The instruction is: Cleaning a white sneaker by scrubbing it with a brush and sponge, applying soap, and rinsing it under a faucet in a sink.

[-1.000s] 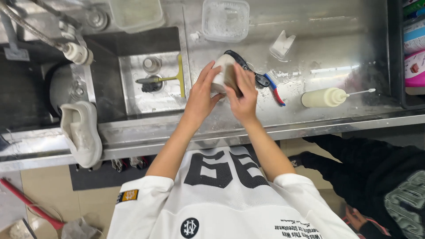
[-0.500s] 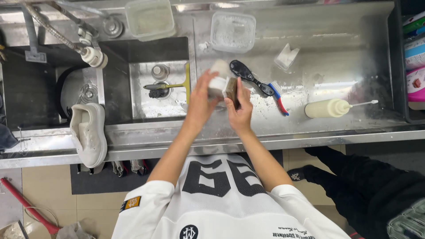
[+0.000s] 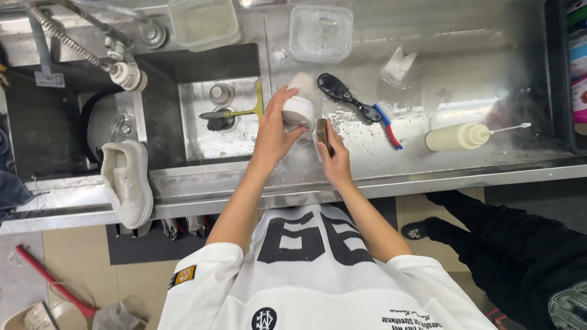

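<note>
A single head-worn camera looks almost straight down from above the person, so their white shirt fills the bottom of the frame and both forearms reach up toward the centre. It faces a steel table that spans the upper half, with a sink at upper left. The view is near enough to show small things clearly, and floor shows along the lower edge.

White short-sleeved jersey, black markings, bare forearms
</note>
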